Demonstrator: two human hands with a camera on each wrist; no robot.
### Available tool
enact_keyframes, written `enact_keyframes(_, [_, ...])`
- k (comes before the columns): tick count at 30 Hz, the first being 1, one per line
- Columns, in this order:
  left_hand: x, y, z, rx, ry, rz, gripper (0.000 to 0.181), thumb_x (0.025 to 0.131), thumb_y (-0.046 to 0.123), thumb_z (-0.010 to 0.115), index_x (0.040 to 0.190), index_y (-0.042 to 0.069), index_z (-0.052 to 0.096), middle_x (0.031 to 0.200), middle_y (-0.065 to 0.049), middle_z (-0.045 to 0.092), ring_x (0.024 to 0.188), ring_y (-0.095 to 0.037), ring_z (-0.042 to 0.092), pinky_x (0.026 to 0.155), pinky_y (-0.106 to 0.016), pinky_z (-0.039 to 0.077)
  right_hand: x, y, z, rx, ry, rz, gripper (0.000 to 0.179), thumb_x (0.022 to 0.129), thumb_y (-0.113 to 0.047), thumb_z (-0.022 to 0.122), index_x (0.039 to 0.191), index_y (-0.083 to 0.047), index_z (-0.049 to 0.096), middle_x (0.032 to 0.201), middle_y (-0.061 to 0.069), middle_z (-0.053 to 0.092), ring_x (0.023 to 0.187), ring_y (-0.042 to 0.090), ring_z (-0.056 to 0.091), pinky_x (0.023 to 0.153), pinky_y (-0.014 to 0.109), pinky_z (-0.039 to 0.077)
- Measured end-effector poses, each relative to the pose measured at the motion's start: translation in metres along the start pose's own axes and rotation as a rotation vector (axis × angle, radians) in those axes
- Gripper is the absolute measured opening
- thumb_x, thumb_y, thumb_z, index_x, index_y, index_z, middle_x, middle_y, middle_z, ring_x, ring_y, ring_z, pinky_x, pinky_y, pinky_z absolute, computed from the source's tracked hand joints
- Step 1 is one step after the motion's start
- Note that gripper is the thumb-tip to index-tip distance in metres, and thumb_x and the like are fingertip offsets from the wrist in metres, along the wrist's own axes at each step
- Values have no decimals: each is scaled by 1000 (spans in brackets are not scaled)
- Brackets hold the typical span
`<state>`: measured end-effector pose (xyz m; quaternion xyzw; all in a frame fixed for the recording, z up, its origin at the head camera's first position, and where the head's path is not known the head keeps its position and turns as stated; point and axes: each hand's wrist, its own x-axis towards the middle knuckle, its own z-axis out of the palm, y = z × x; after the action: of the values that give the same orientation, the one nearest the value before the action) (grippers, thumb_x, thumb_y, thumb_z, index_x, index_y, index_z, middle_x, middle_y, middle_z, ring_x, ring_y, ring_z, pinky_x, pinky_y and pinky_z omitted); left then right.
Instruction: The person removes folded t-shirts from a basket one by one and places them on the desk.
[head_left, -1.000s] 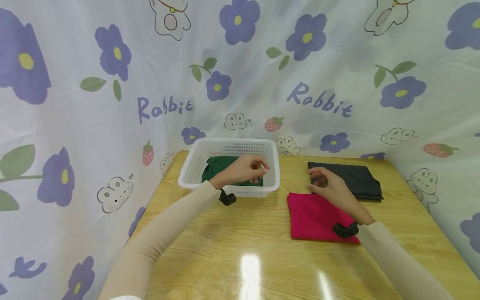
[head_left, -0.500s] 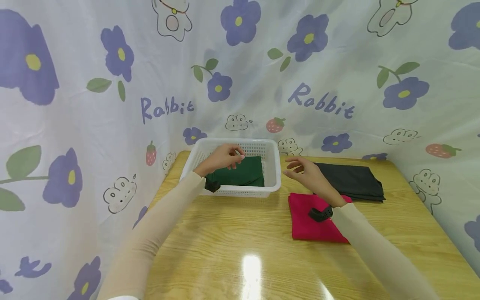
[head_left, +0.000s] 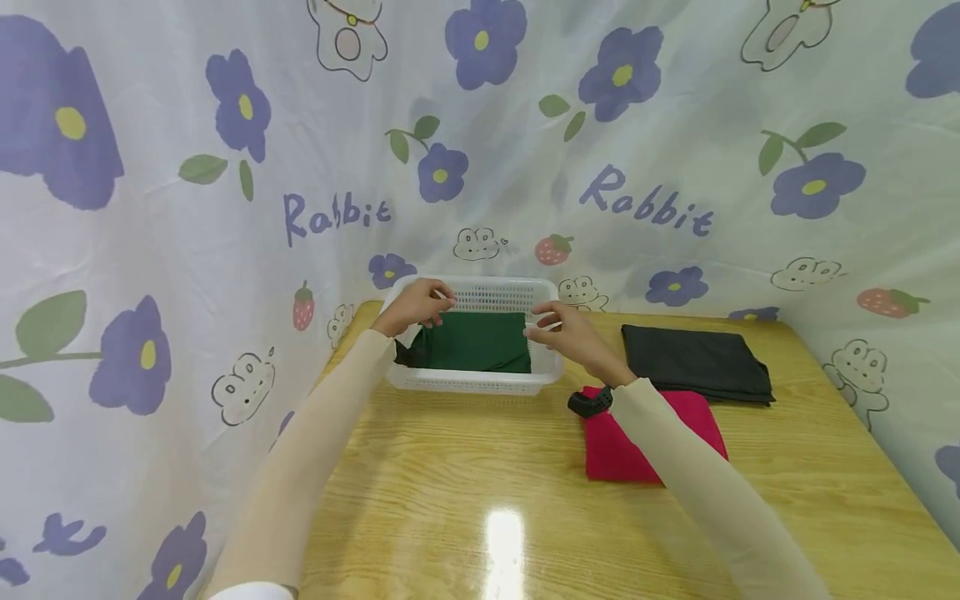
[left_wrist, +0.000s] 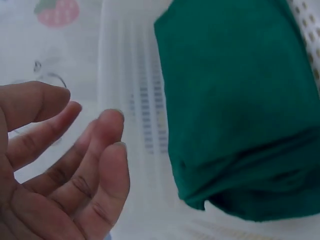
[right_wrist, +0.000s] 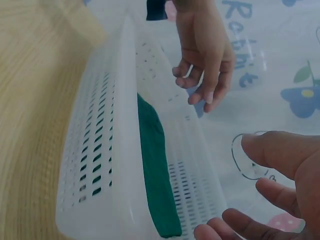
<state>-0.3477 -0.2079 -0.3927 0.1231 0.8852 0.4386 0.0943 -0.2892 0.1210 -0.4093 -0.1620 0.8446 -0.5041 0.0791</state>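
A folded dark green cloth (head_left: 483, 342) lies flat inside a white plastic basket (head_left: 472, 385) with slotted walls. Over the basket's left end is my left hand (head_left: 417, 305), its fingers loosely bent with nothing between them; the left wrist view has the green cloth (left_wrist: 235, 95) just beyond the fingertips. My right hand (head_left: 573, 335) is at the basket's right rim, thumb and fingers apart and holding nothing. In the right wrist view both hands are on the far side of the basket's long wall (right_wrist: 95, 145), with the green cloth (right_wrist: 159, 175) below them.
On the wooden table (head_left: 420, 467), a folded red cloth (head_left: 622, 446) lies under my right forearm, which partly hides it. Behind it to the right is a folded black cloth (head_left: 693, 360). A printed curtain (head_left: 510, 150) hangs close behind the basket and along both sides.
My left hand has moved left across the basket, uncovering the green cloth. My right hand has moved left from above the red and black cloths to the basket's right rim.
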Motion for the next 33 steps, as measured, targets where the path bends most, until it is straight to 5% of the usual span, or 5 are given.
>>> enact_keyframes(7, [4, -14, -5, 35, 20, -103, 29, 107, 20, 57, 129, 1, 64, 124, -25, 61, 94, -49, 63, 84, -59, 54, 22, -2, 20, -26, -19, 92, 61, 97, -38, 73, 147, -12, 49, 139, 18, 53, 119, 37, 58, 99, 55, 51])
enact_keyframes(15, [5, -19, -3, 103, -13, -193, 36, 108, 18, 55, 137, -3, 58, 120, -28, 58, 80, -30, 55, 88, -56, 54, 39, 0, 40, 54, -37, 149, 61, 98, -33, 72, 147, -9, 45, 144, 22, 48, 123, 36, 53, 104, 55, 45])
enact_keyframes(24, [8, -18, -2, 225, -89, -287, 40, 107, 21, 53, 142, 2, 50, 129, -21, 51, 98, -33, 49, 87, -56, 53, 54, 2, 48, 148, -39, 228, 63, 99, -30, 71, 149, -4, 41, 158, 19, 36, 143, 40, 38, 114, 58, 34])
enact_keyframes(28, [12, -19, 0, 258, -167, -324, 50, 107, 24, 54, 151, 3, 42, 150, -23, 43, 122, -45, 50, 93, -56, 52, 62, 6, 51, 153, -49, 275, 65, 99, -28, 72, 150, -3, 39, 157, 20, 35, 142, 41, 38, 112, 58, 36])
enact_keyframes(33, [19, -28, 5, 312, -237, -338, 60, 106, 27, 57, 158, 5, 35, 160, -24, 34, 138, -44, 43, 98, -55, 50, 68, 13, 56, 168, -80, 312, 68, 98, -23, 73, 150, -2, 33, 156, 21, 34, 144, 41, 36, 112, 62, 35])
